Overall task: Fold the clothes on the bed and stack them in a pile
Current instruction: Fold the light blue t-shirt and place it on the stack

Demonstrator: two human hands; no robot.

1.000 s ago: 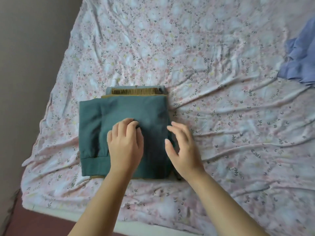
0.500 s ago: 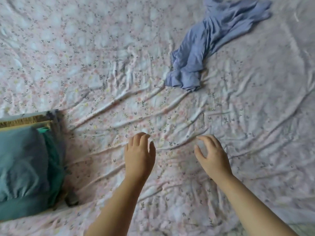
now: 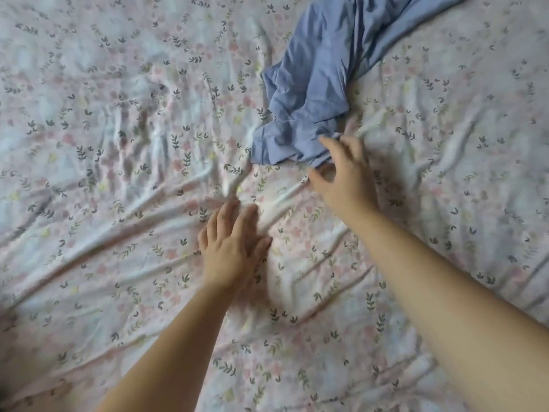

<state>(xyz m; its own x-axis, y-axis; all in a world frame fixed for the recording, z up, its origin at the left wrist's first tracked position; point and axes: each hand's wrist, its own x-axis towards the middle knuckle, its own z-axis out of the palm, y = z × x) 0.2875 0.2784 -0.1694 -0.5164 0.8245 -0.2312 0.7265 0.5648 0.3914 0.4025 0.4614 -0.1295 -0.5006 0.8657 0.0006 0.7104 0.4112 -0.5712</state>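
Just beside the right hand point(image 3: 344, 179) lies a crumpled blue garment point(image 3: 315, 78).

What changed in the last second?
Both hands left the folded green stack; the view swung right and it is out of frame. The right hand reached forward to the near edge of the crumpled blue garment, fingers spread, not yet gripping. The left hand trails, open over the floral sheet. The garment itself lies unfolded as before.
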